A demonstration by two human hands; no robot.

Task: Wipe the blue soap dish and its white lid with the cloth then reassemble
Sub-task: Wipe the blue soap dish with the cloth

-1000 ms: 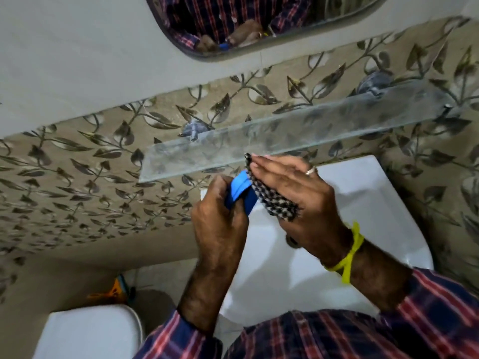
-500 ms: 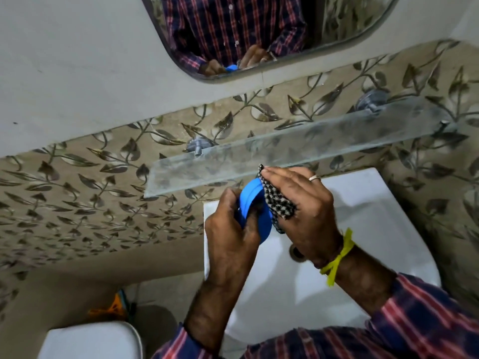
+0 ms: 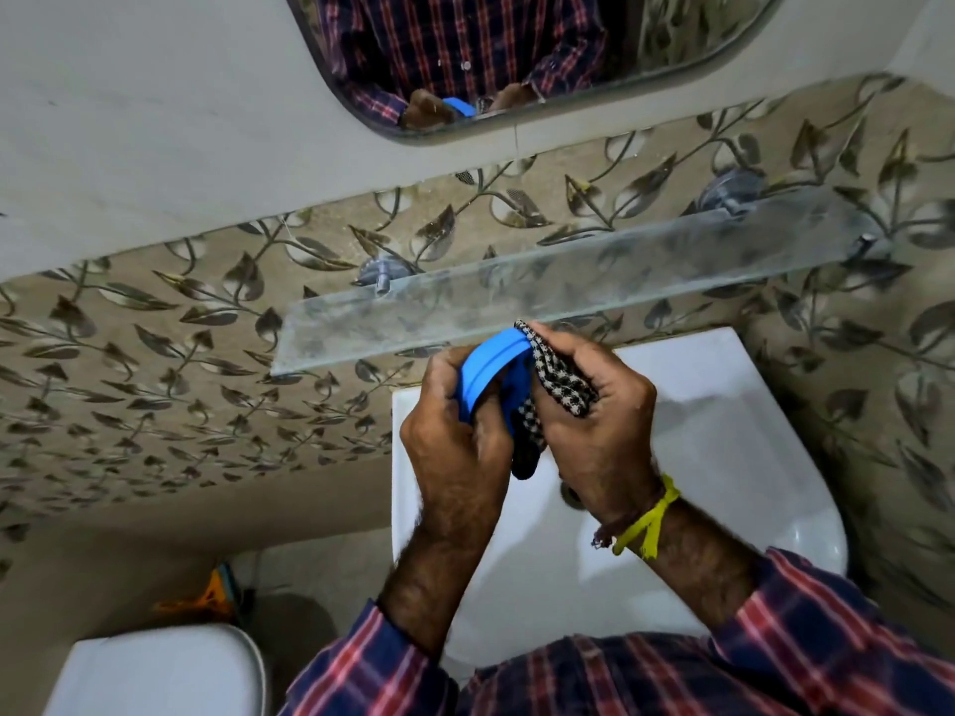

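My left hand [image 3: 457,447] grips the blue soap dish [image 3: 488,372], held on edge above the white sink [image 3: 723,457]. My right hand [image 3: 594,421] holds a black-and-white checked cloth [image 3: 560,377] pressed against the dish's right side, with a tail of cloth hanging down between my hands. Part of the dish is hidden behind my fingers and the cloth. The white lid is not in view.
A frosted glass shelf [image 3: 568,286] juts from the leaf-patterned tiled wall just above my hands. A mirror [image 3: 517,59] hangs higher up. A white toilet [image 3: 155,669] stands at the lower left, with an orange object [image 3: 206,596] on the floor beyond it.
The dish has turned in my left hand and shows more of its blue rim. My right hand has slid the cloth down along the dish.
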